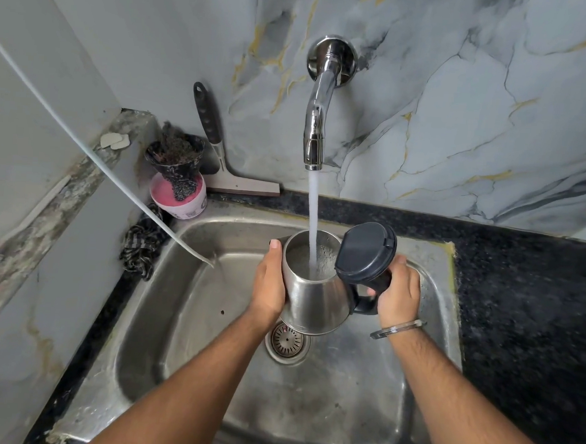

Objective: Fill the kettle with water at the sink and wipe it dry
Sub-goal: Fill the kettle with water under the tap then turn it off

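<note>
A steel kettle (314, 302) with a dark handle is held over the steel sink (182, 318), its dark lid (365, 252) flipped open to the right. Water (312, 219) runs from the chrome wall tap (316, 134) straight into the kettle's mouth. My left hand (269, 285) presses against the kettle's left side, thumb at the rim. My right hand (399, 291) grips the handle; a metal bangle sits on that wrist. The kettle hangs above the drain (287, 341).
A squeegee (220, 159) leans on the marble wall at the back left. Beside it a pink tub (179, 199) holds a black scrubber holder. A checked cloth (141, 247) lies at the sink's left rim, under a white hose (83, 147). Black granite counter (526, 304) lies right.
</note>
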`<state>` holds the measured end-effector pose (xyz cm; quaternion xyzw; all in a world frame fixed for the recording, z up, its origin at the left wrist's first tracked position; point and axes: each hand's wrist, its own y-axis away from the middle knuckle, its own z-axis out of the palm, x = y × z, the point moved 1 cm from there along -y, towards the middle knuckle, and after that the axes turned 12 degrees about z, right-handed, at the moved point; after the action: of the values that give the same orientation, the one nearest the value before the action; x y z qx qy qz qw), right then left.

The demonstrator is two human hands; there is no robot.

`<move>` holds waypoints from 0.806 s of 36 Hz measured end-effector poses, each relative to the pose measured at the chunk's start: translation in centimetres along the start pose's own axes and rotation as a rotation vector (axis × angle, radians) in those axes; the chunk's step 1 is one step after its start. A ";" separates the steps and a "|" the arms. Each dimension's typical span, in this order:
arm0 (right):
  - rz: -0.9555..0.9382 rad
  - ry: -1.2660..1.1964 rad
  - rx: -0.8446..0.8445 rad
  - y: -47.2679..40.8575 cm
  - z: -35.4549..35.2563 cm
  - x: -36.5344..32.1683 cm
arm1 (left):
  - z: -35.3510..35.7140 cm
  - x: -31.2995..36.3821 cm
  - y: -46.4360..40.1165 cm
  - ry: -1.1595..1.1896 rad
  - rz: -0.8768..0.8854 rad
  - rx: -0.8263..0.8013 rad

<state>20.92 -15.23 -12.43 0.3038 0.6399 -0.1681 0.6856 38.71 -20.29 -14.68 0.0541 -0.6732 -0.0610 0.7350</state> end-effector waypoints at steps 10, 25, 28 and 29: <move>-0.068 -0.010 0.004 -0.2 -0.1 0.4 | 0.2 0.3 0.4 0.026 0.070 0.010; -0.072 0.010 0.027 -0.4 -0.1 0.7 | 0.1 0.2 0.4 0.012 0.060 0.027; -0.084 0.003 0.032 -0.2 0.0 0.4 | 0.2 0.2 0.3 0.013 0.060 0.034; -0.098 -0.003 0.021 -0.1 0.0 0.3 | 0.2 0.2 0.2 0.011 0.058 0.035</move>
<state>20.90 -15.27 -12.73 0.2789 0.6513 -0.2084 0.6742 38.50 -20.12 -14.39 0.0477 -0.6713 -0.0278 0.7391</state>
